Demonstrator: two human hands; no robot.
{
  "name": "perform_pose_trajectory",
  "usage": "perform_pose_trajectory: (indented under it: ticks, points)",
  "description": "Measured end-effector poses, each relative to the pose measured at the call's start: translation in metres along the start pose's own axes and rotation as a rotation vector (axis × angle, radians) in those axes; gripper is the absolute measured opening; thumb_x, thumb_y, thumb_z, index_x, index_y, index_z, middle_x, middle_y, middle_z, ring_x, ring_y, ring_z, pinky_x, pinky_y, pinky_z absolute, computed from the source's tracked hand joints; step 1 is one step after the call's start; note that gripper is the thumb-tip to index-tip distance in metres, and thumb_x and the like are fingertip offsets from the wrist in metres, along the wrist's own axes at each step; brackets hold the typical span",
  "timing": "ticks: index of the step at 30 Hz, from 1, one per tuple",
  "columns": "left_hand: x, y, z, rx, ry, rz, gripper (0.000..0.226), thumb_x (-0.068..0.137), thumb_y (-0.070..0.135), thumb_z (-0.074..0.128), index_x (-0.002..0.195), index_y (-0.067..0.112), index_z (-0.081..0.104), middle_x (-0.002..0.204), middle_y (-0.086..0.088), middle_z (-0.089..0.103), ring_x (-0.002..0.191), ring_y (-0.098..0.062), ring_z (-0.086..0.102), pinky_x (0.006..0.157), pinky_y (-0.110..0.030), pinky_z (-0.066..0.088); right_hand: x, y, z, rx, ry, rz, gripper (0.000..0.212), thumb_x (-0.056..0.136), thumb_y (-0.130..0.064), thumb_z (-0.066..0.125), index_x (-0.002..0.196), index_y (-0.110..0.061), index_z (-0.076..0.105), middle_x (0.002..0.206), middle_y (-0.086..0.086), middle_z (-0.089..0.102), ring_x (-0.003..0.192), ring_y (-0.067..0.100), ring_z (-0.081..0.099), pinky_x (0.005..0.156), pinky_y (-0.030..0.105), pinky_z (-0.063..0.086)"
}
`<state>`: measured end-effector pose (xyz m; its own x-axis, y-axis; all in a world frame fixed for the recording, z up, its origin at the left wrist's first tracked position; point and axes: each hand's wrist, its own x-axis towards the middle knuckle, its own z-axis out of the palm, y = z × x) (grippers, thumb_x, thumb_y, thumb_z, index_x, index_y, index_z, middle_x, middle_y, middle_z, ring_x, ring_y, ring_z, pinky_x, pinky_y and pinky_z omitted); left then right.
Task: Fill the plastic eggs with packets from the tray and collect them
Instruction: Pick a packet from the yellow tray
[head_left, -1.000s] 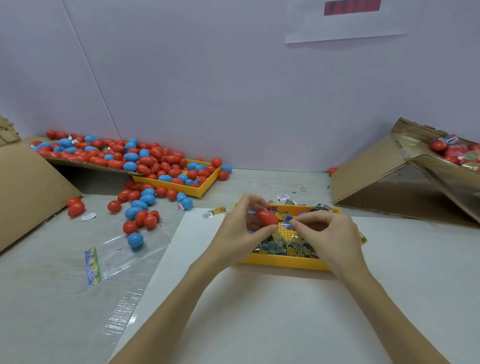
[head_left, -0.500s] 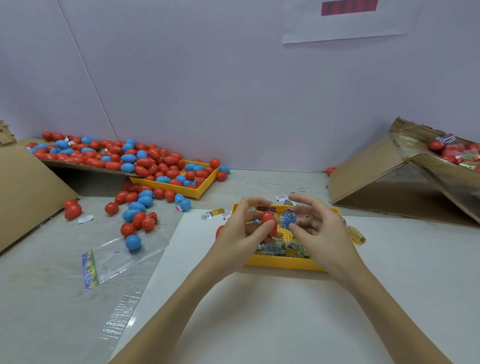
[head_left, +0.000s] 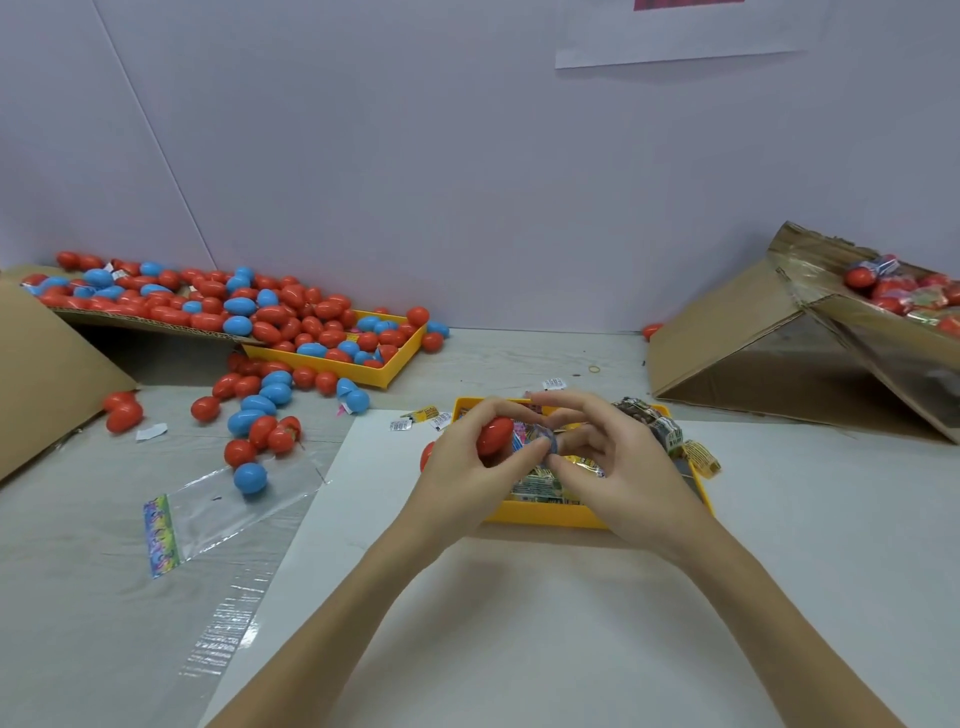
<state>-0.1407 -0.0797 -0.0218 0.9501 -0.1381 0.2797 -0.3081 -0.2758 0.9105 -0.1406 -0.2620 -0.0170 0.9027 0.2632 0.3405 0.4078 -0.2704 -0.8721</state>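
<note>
**Both hands over packet tray, egg being stuffed**

Left hand (head_left: 462, 467) grips a red egg half (head_left: 494, 435) with thumb and curled fingers; right hand (head_left: 618, 467) pinches a small blue-printed packet (head_left: 543, 442) at its fingertips, right beside the egg's open side. Both sit directly above the yellow tray (head_left: 545, 514) of packets, which rests on the white sheet (head_left: 519, 597).

Step, by my read: loading the packet into the egg — not yet seated. Next move calls for pushing the packet fully inside, then closing the egg; the matching half may be the red piece (head_left: 427, 454) peeking out behind the left hand, can't confirm.

Around, large to small: tilted cardboard box (head_left: 810, 353) on the right holds red eggs mixed with packets — probably the collection spot. Egg pile (head_left: 208, 306) far left spills over a second yellow tray (head_left: 384, 371). Clear plastic bag (head_left: 218, 509) lies flat at left. Loose packets (head_left: 426, 415) sit just beside the near tray.
</note>
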Motion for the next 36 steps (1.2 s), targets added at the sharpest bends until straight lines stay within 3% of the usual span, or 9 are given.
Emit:
perform_pose_trajectory:
  ticks: [3, 7, 10, 15, 20, 24, 29, 32, 36]
  points:
    - [0.0, 0.001, -0.003, -0.031, 0.014, -0.013, 0.017, 0.089, 0.029, 0.081, 0.103, 0.033, 0.072, 0.095, 0.023, 0.068, 0.09, 0.0, 0.066, 0.073, -0.013, 0.053, 0.0, 0.0, 0.001, -0.017, -0.02, -0.022, 0.056, 0.091, 0.003, 0.068, 0.135, -0.031, 0.06, 0.114, -0.002, 0.064, 0.094, 0.019, 0.07, 0.099, 0.033, 0.055]
    - [0.0, 0.003, -0.003, -0.04, 0.041, -0.042, 0.025, 0.081, 0.046, 0.079, 0.102, 0.033, 0.072, 0.098, 0.023, 0.067, 0.094, -0.001, 0.066, 0.071, -0.014, 0.053, 0.0, 0.0, -0.001, -0.061, -0.009, -0.044, 0.062, 0.09, 0.003, 0.069, 0.137, -0.035, 0.056, 0.116, -0.002, 0.063, 0.097, 0.019, 0.07, 0.101, 0.034, 0.054]
    - [-0.001, 0.003, -0.001, -0.069, 0.032, -0.041, 0.011, 0.085, 0.039, 0.079, 0.091, 0.031, 0.074, 0.089, 0.019, 0.069, 0.087, 0.0, 0.066, 0.065, -0.013, 0.051, -0.001, 0.0, -0.002, -0.087, -0.017, -0.062, 0.062, 0.09, 0.0, 0.069, 0.139, -0.037, 0.055, 0.115, -0.002, 0.061, 0.093, 0.019, 0.069, 0.102, 0.033, 0.053]
    - [-0.001, 0.004, 0.0, -0.166, 0.069, -0.044, 0.006, 0.089, 0.03, 0.079, 0.087, 0.035, 0.075, 0.086, 0.021, 0.069, 0.082, 0.004, 0.065, 0.061, -0.012, 0.049, 0.0, -0.003, 0.003, 0.077, 0.066, 0.104, 0.043, 0.092, -0.029, 0.075, 0.132, -0.033, 0.06, 0.118, -0.006, 0.067, 0.104, 0.01, 0.068, 0.091, 0.029, 0.058]
    - [-0.001, 0.003, -0.001, -0.112, 0.06, -0.045, 0.003, 0.093, 0.033, 0.074, 0.095, 0.034, 0.073, 0.084, 0.019, 0.067, 0.078, 0.0, 0.064, 0.06, -0.014, 0.049, -0.002, -0.001, 0.004, 0.313, 0.131, 0.216, 0.009, 0.094, -0.011, 0.072, 0.101, -0.01, 0.077, 0.09, 0.007, 0.079, 0.085, 0.019, 0.076, 0.075, 0.026, 0.061]
    - [0.002, 0.007, 0.0, -0.5, -0.051, -0.232, 0.015, 0.104, 0.01, 0.054, 0.119, 0.013, 0.055, 0.079, -0.002, 0.063, 0.063, -0.014, 0.054, 0.054, -0.021, 0.045, 0.001, 0.004, -0.002, 0.269, 0.249, 0.236, 0.009, 0.096, -0.013, 0.07, 0.095, -0.007, 0.076, 0.072, 0.001, 0.074, 0.064, 0.009, 0.069, 0.066, 0.021, 0.059]
    - [0.0, 0.004, -0.008, -0.314, -0.123, -0.136, 0.021, 0.094, 0.013, 0.073, 0.112, 0.023, 0.071, 0.119, -0.004, 0.071, 0.105, -0.018, 0.072, 0.086, -0.029, 0.059, 0.002, 0.006, -0.006, 0.205, 0.298, 0.204, 0.013, 0.098, -0.019, 0.067, 0.091, -0.012, 0.076, 0.064, -0.005, 0.071, 0.058, 0.005, 0.063, 0.058, 0.015, 0.053]
    - [-0.002, 0.009, -0.008, -0.327, -0.135, -0.121, 0.018, 0.097, 0.027, 0.069, 0.114, 0.026, 0.075, 0.118, -0.001, 0.073, 0.108, -0.02, 0.072, 0.088, -0.025, 0.056, 0.001, 0.007, -0.006, 0.124, 0.314, 0.173, 0.012, 0.098, -0.02, 0.068, 0.092, -0.013, 0.076, 0.068, -0.001, 0.073, 0.058, 0.007, 0.066, 0.059, 0.017, 0.053]
    - [-0.001, 0.009, -0.004, -0.3, -0.062, -0.091, 0.038, 0.094, 0.017, 0.073, 0.128, 0.031, 0.065, 0.113, 0.0, 0.076, 0.108, -0.018, 0.073, 0.087, -0.024, 0.058, 0.001, 0.008, -0.004, -0.008, 0.337, 0.136, 0.011, 0.096, -0.024, 0.07, 0.09, -0.018, 0.076, 0.069, -0.006, 0.073, 0.059, 0.006, 0.068, 0.058, 0.016, 0.053]
